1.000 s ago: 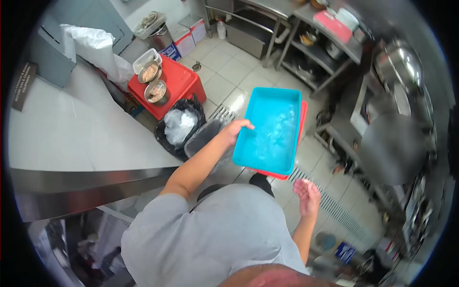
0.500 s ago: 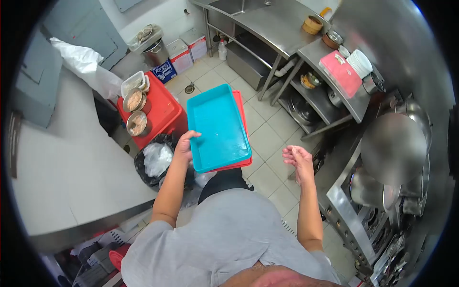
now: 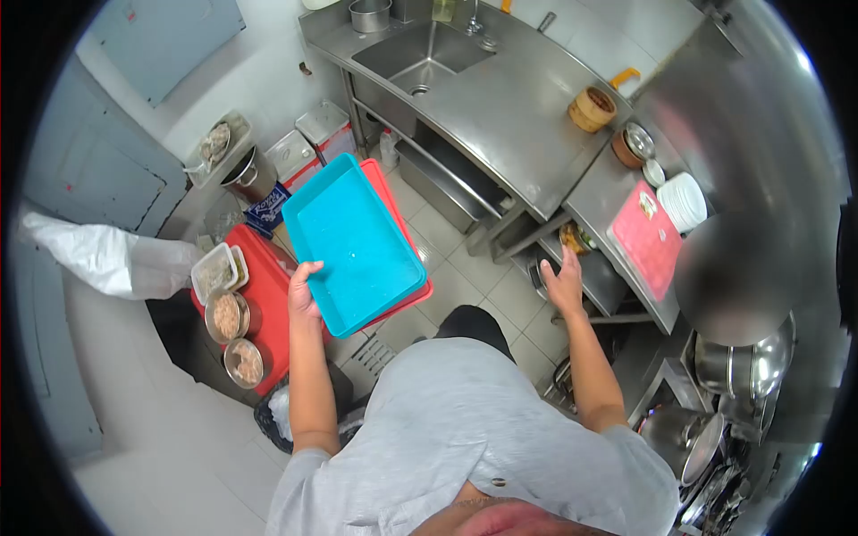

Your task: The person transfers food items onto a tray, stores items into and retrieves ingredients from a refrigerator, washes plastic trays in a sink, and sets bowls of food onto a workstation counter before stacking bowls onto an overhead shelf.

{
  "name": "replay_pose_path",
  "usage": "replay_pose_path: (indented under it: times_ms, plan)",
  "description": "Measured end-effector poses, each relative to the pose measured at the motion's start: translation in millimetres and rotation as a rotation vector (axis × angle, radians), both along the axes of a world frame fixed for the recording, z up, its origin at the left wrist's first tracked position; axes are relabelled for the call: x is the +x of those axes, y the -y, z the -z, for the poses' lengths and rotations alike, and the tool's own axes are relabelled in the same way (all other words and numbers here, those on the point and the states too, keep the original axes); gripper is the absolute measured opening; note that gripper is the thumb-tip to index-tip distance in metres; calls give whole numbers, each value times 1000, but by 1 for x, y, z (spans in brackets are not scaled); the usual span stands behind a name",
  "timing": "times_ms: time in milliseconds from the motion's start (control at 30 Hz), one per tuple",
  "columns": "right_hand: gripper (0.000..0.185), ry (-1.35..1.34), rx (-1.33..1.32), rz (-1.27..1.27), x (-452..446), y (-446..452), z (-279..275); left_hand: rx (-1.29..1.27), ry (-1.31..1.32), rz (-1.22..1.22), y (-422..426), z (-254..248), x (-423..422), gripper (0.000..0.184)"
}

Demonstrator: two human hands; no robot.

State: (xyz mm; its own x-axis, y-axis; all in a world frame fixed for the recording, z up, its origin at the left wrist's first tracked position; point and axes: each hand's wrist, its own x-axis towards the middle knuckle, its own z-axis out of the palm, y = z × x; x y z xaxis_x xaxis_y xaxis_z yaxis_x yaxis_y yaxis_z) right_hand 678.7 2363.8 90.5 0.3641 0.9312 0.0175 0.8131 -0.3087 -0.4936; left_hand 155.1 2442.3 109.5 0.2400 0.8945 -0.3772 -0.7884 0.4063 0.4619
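Note:
My left hand [image 3: 306,290] grips the near left edge of a blue tray [image 3: 349,241], its thumb lying over the rim. Beneath it sits a red tray [image 3: 393,214], showing only along the right and near sides; both are carried together in front of my body. The blue tray has nothing in it but a few small wet-looking specks. My right hand [image 3: 565,284] is held out in the air with fingers apart and nothing in it, nearest the steel shelf unit.
A red container [image 3: 268,268] at left bears metal bowls of food [image 3: 243,362]. Ahead is a steel counter [image 3: 509,107] with a sink [image 3: 420,67]. At right are a pink cutting board [image 3: 645,239], white plates [image 3: 682,203] and steel pots [image 3: 684,438]. A white plastic bag [image 3: 107,255] hangs left.
I have stepped forward, and the sink and counter appear closer. The trays have shifted left in view, still in my left hand. My right hand's fingers have spread and point upward.

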Motion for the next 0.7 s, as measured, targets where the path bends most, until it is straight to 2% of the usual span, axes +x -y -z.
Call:
replay_pose_path:
  times_ms: [100,233,300,367,433,500,567,600,633,700]
  plan:
    - [74,273,3,5,18,-96,36,-6,-18,-59,-62,-8,-8,53]
    - [82,364,-238,43,31,-237,82,-31,-114,-199,-153,-5,-13,56]
    - [89,391,-250,128,22,-311,102,-66,-157,-244,-201,-10,-11,57]
    - [92,415,-204,183,6,-402,99,-59,-167,-255,-262,-23,5,60]
    - [93,176,-337,142,-19,-509,70,-113,-208,-252,-314,-32,13,62]
    - [95,9,-410,-29,-45,-611,18,-114,-266,-199,-373,-34,23,62]
    - [86,268,51,-205,-34,-721,94,-107,-280,-148,-435,-34,33,62]
    - [74,-121,-85,-221,-30,-762,75,-103,-289,-130,-461,-30,34,54]
    - [62,-506,-219,-227,-23,-797,54,-87,-287,-95,-486,-35,41,57]
    - [46,-757,57,-19,-7,-861,61,-39,-273,-31,-542,-42,62,61]
